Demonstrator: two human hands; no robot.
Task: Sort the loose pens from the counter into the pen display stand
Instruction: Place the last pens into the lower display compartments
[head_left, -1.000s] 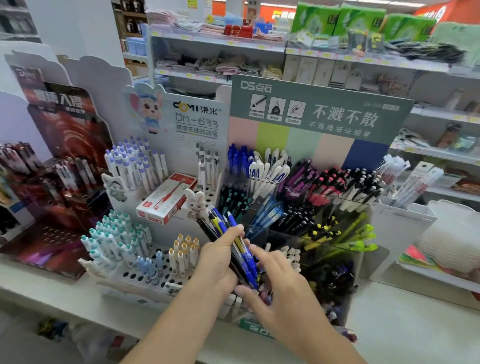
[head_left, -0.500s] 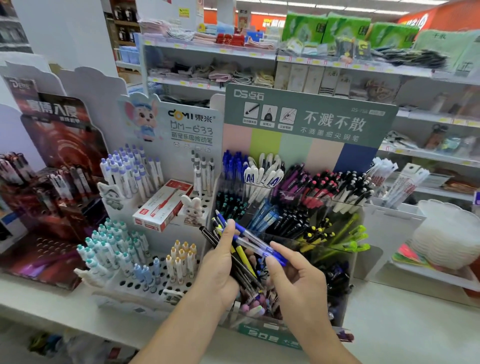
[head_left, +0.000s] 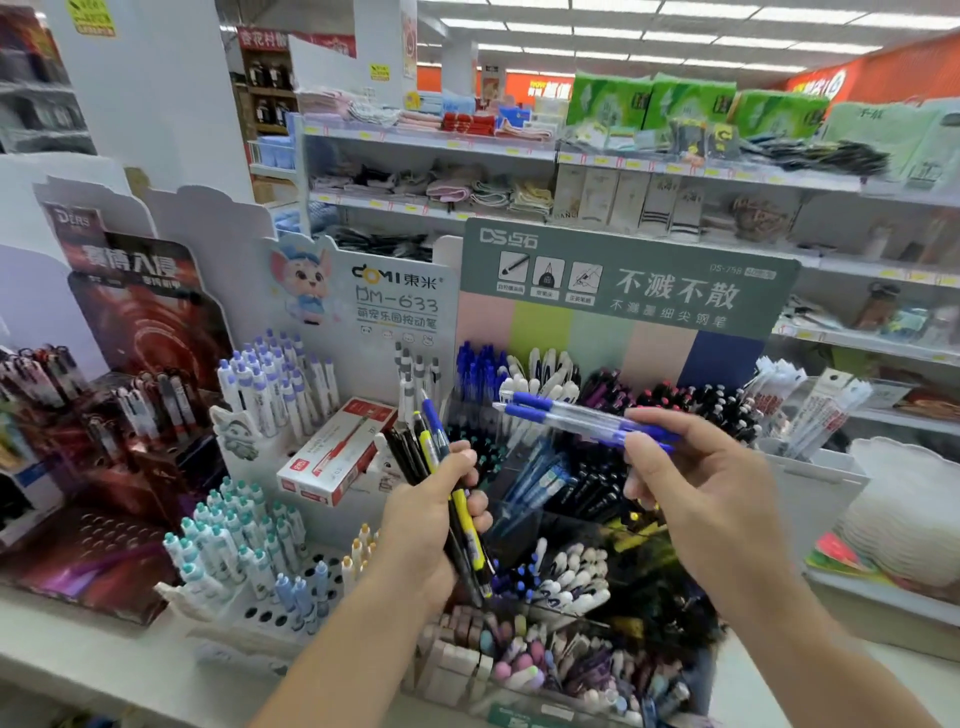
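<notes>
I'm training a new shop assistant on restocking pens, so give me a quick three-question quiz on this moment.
1. True or false: the right hand holds blue pens.
2. The left hand grips: A) a bunch of mixed pens, B) one pen, C) nothing?
3. Fill in: the red pen box lies on the ___ stand with the mouse picture.

Key: 1 true; 2 A; 3 white.

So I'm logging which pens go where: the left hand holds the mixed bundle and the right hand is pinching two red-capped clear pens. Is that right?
Not quite. The head view shows the right hand pinching two clear pens with blue caps and blue grips, not red. The rest stands: the left hand holds the mixed bundle of black, yellow and blue pens.
</notes>
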